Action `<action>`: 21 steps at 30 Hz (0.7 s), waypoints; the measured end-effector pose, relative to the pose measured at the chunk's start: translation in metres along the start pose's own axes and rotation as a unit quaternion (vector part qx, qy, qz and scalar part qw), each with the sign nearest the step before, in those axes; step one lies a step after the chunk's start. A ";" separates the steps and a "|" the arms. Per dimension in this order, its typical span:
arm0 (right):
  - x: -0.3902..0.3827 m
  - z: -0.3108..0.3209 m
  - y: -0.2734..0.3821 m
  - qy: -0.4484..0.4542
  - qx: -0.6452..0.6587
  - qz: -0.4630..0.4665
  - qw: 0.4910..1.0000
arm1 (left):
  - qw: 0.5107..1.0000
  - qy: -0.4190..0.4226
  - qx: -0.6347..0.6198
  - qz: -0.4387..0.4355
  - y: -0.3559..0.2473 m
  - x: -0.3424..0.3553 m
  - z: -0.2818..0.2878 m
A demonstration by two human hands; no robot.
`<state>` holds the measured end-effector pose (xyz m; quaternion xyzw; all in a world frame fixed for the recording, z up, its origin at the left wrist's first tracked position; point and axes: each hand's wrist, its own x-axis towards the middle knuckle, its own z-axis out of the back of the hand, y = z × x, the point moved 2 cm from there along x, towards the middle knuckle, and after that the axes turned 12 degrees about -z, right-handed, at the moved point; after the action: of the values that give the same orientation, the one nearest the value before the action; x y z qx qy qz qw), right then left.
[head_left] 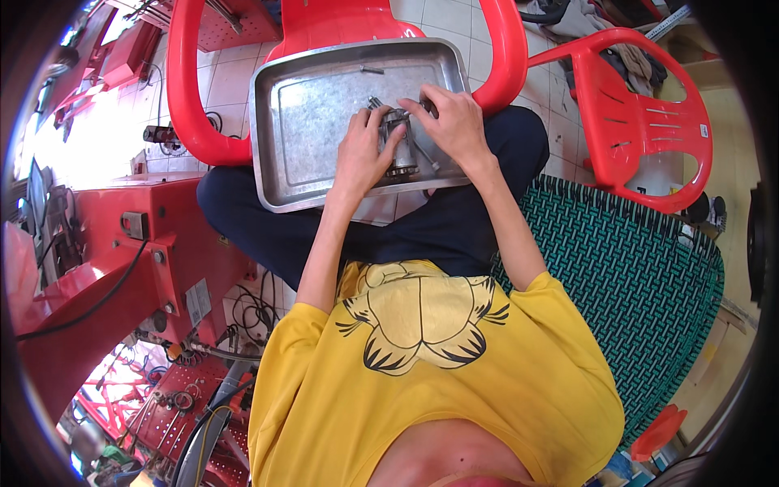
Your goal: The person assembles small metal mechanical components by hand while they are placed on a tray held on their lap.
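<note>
A small cylindrical metal part [401, 154], much like a starter motor, stands or leans in a shallow steel tray [304, 122]; which of the two I cannot tell. My left hand [363, 154] is curled round its left side, thumb against the body. At its upper end my right hand [454, 123] has fingers and thumb closed together, but what they pinch is hidden. Just right of the cylinder lies a thin metal rod [428, 157], partly under my right hand. A short bolt-like pin [372, 71] rests near the tray's far side.
The tray sits across my legs and against a red plastic chair [188, 81]. Another red chair [621, 138] stands at the right, beside a green woven seat [617, 284]. Red machinery [122, 243] fills the left, with cables [258, 312] on the tiled floor.
</note>
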<state>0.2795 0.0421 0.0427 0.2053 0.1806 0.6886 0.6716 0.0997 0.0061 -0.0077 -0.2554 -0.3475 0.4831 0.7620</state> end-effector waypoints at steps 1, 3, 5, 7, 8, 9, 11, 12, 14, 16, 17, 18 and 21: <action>-0.001 -0.001 -0.003 -0.011 0.005 0.012 1.000 | 1.000 -0.007 -0.005 0.000 0.001 0.000 0.000; -0.005 -0.002 -0.006 -0.049 0.042 0.054 0.996 | 1.000 -0.014 0.003 -0.007 0.003 0.002 -0.002; -0.012 -0.002 -0.007 -0.075 0.052 0.072 0.993 | 0.999 -0.011 0.028 -0.019 0.001 0.003 -0.003; -0.017 -0.002 -0.008 -0.092 0.036 0.066 0.993 | 0.999 -0.007 0.030 -0.028 -0.001 0.002 -0.003; -0.015 -0.003 -0.011 -0.069 0.016 0.037 0.997 | 0.999 -0.005 0.032 -0.033 -0.003 0.002 -0.002; -0.013 -0.003 -0.015 -0.047 -0.005 0.008 0.999 | 0.999 -0.011 0.022 -0.025 -0.002 0.002 -0.002; -0.010 -0.003 -0.016 -0.017 -0.011 -0.030 0.999 | 1.000 -0.023 0.005 -0.009 0.000 0.002 -0.001; -0.009 -0.002 -0.015 -0.010 0.002 -0.039 0.999 | 0.999 -0.030 -0.009 -0.007 0.002 0.002 -0.001; -0.008 -0.003 -0.013 0.006 0.042 -0.053 0.998 | 0.998 -0.043 -0.036 -0.004 0.005 0.003 0.000; -0.008 -0.005 -0.013 0.023 0.096 -0.064 0.993 | 0.997 -0.054 -0.061 0.012 0.005 0.004 0.006; -0.010 -0.005 -0.012 0.032 0.127 -0.065 0.989 | 0.995 -0.059 -0.074 0.020 0.003 0.004 0.011; -0.012 -0.005 -0.012 0.040 0.157 -0.066 0.985 | 0.996 -0.074 -0.045 -0.003 -0.001 0.004 0.017; -0.018 -0.006 -0.018 0.104 0.193 -0.120 0.968 | 0.993 -0.097 0.019 -0.060 -0.022 0.000 0.039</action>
<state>0.2919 0.0251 0.0274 0.2350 0.4025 0.5728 0.6743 0.0814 -0.0005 0.0330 -0.1716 -0.4254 0.4651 0.7572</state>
